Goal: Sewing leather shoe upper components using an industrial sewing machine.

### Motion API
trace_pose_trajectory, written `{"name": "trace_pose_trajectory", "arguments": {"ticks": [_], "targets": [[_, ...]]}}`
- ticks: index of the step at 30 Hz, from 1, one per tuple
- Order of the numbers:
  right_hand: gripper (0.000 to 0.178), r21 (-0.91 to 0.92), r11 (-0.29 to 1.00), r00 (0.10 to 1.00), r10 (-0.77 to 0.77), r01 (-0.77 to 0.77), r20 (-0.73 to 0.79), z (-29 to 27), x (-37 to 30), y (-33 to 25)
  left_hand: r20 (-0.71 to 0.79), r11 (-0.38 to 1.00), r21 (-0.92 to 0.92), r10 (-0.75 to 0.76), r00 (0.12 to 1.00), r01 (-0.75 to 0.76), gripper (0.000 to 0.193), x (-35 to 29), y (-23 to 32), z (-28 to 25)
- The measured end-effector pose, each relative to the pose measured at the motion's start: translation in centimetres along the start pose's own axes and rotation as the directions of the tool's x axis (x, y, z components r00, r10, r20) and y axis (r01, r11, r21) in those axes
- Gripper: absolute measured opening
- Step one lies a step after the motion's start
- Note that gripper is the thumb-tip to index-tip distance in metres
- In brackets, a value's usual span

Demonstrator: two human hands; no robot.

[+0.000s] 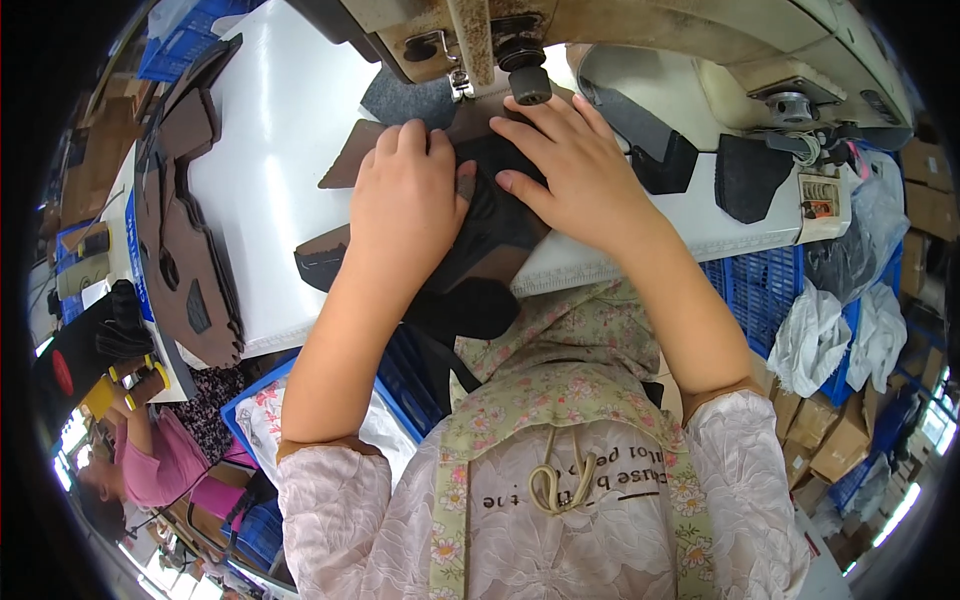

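Steadying the brown-and-black panel [492, 222] between the presser foot [461, 86] and the tabletop's [270, 160] front edge, I spread my right hand [575, 165]; my left hand [408, 190] curls, whether pinching I can't tell. Stitching seems underway; next calls for even guiding.

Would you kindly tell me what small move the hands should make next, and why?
Perhaps guide the dark material gently toward the metal foot, since the left hand and right hand both rest on it, close to that foot.
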State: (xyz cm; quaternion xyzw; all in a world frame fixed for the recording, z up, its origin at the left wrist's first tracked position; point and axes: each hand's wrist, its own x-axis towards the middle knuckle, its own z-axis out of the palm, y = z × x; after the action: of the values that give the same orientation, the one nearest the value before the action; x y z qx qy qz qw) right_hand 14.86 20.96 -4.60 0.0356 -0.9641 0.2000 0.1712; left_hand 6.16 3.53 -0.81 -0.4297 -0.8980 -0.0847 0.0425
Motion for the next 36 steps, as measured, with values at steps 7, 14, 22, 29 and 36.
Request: {"name": "trace_pose_trajectory", "arguments": {"ticks": [7, 14, 22, 29, 36], "targets": [[0.042, 0.003, 1.000, 0.999, -0.031, 0.031, -0.005, 0.2, 0.1, 0.9, -0.001, 1.000, 0.017, -0.021, 1.000, 0.021, 0.035, 0.0, 0.8, 0.1], [0.043, -0.060, 0.997, 0.999, -0.049, 0.049, 0.000, 0.4, -0.1, 1.0, -0.019, 0.999, 0.012, -0.034, 0.999, 0.034, 0.036, -0.1, 0.9, 0.4], [0.043, -0.105, 0.993, 0.999, 0.049, -0.051, -0.019, 0.6, -0.8, -0.5, -0.058, 0.996, -0.082, 0.024, 0.998, -0.029, 0.038, -0.7, -0.1, 0.4], [0.042, -0.171, 0.985, 1.000, 0.005, -0.009, -0.020, 0.2, -0.4, 0.6, -0.105, 0.999, 0.014, 0.050, 0.993, -0.049, 0.037, -0.5, 0.8, 1.1], [0.042, -0.209, 0.978, 1.000, -0.016, 0.011, -0.023, 0.4, 0.5, 1.9, -0.087, 0.999, 0.048, 0.023, 0.996, -0.019, 0.038, 0.3, 1.3, 1.4]]}}
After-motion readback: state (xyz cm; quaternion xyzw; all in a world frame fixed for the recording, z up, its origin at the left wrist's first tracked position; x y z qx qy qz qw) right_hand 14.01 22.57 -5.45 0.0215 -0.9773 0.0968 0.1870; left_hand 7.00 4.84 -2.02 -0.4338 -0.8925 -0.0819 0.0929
